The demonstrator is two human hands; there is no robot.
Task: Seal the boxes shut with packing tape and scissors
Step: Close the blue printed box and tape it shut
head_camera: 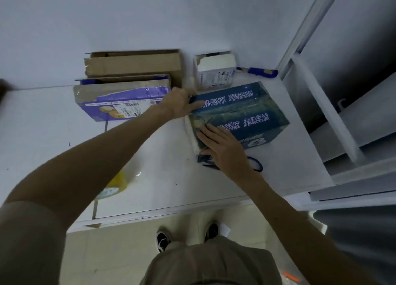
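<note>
Two hands rest on one blue box (246, 113), which stands on a white table (171, 171) and carries white printed lettering on its top. Its top flaps lie down and closed.

The left hand (180, 104) sits at the box's far left corner with its thumb stretched along the top face. Its other fingers go over the far side of that corner, and I cannot tell whether they curl round it. The right hand (225, 149) lies flat on the near left part of the box top, its fingers straight, slightly apart and pressed to the surface.

The scissors (260, 165) lie on the table against the near side of the blue box. They are mostly covered by the right hand and wrist, and one blue handle loop shows. A yellowish tape roll (117, 184) lies on the table to the near left of the blue box, well apart from it and partly hidden behind the left forearm.

Left of the blue box, near the left hand, lies a purple box (122, 100) with torn tape and a label. Beyond that one stands a plain brown box (132, 64) with its flaps open. Just beyond the blue box's far edge stands a small white box (214, 72), open at the top. To the right of that white box lies a blue knife (259, 71).
</note>
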